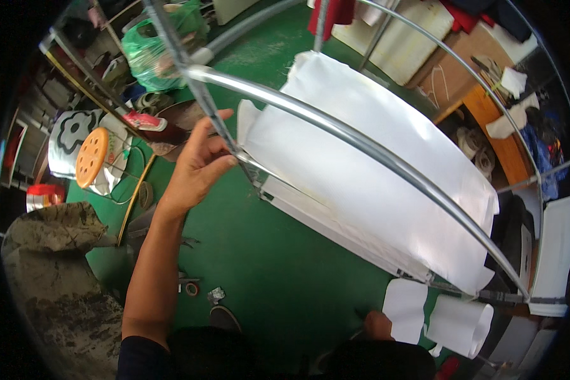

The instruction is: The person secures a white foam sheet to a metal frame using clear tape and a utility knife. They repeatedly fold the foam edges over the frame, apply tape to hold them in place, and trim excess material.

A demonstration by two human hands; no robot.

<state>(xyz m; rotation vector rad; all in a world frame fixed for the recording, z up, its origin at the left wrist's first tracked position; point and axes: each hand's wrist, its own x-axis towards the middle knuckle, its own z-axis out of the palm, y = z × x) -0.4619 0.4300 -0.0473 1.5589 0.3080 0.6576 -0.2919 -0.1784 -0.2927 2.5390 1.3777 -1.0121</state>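
You face shiny, smooth metal tubing, a smooth white sheet with a soft sheen, and a glossy, crinkled green plastic bag

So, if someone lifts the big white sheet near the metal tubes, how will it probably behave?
The white sheet would probably flex rather than stay rigid, since its surface bows and its edges curl. It is likely light for its size, because its edges look thin. Its smooth, slightly shiny face may slip a little in the fingers.
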